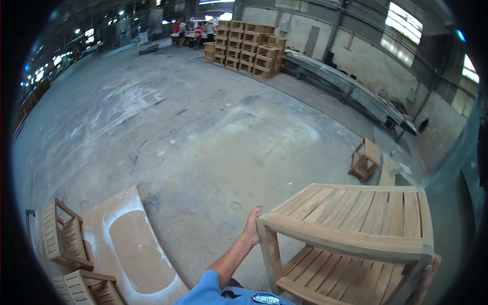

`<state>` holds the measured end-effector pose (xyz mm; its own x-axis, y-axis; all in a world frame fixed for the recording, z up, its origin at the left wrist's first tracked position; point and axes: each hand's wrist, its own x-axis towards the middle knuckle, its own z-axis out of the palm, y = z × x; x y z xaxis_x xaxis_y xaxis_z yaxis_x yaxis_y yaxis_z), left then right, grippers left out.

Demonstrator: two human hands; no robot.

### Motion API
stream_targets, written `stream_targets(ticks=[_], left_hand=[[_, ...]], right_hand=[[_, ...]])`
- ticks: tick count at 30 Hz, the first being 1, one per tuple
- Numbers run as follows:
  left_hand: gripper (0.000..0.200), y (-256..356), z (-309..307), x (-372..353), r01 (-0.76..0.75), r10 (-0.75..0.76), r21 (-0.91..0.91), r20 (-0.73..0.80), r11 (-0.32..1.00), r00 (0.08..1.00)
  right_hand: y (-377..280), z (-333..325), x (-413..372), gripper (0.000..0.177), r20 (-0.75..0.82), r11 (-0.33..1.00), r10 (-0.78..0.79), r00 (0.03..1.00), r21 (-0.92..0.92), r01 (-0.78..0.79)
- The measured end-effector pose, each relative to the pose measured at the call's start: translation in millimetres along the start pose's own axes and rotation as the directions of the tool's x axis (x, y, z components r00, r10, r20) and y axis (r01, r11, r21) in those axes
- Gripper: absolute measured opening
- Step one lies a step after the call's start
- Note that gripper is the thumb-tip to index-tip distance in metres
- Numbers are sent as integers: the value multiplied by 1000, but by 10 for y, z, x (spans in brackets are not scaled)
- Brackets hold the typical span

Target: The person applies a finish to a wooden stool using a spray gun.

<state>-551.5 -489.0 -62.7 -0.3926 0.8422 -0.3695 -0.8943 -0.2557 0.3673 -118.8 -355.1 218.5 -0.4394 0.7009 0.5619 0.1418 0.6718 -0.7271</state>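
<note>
Left hand (252, 227) curled round slatted wooden stand's (351, 213) near-left corner, right hand (430, 272) at its right side — finger spread unclear. Stand hung lower right, over concrete floor (203, 147)! Small stool (364, 160) just beyond; left, board (140, 249) beside slatted pieces (66, 236) — stacked frames (246, 48) far back.

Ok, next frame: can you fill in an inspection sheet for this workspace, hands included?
Surface: concrete floor, cracked, with pale dusty patches.
Job's things: two-tier slatted wooden stool, top and lower shelf both slatted.
Clutter: two slatted stools by a white-marked board; small wooden stool with wood offcuts near it.
Hands: left hand on the held stool's left corner; right hand at its right, partly hidden.
Cables: nothing seen.
Surroundings: stacked wooden frames, long bench, distant people.
</note>
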Motion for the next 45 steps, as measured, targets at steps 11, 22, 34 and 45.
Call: stream_targets(ticks=[11,22,34,45], left_hand=[[52,2308,-305,-185,-289,305,368,14,884,952],[56,4318,-213,841,-278,447,566,-183,776,875],[53,5952,-1614,2162,-397,761,822,-67,409,646],[61,8642,-1193,3744,-445,700,826,89,346,709]], right_hand=[[1408,1536,130,68,-46,805,333,942,534,-258],[2016,4436,2028,65,248,590,352,903,690,-420],[2173,7344,4187,74,438,545,299,848,651,-528],[2132,9532,5203,64,458,372,403,792,709,-599]])
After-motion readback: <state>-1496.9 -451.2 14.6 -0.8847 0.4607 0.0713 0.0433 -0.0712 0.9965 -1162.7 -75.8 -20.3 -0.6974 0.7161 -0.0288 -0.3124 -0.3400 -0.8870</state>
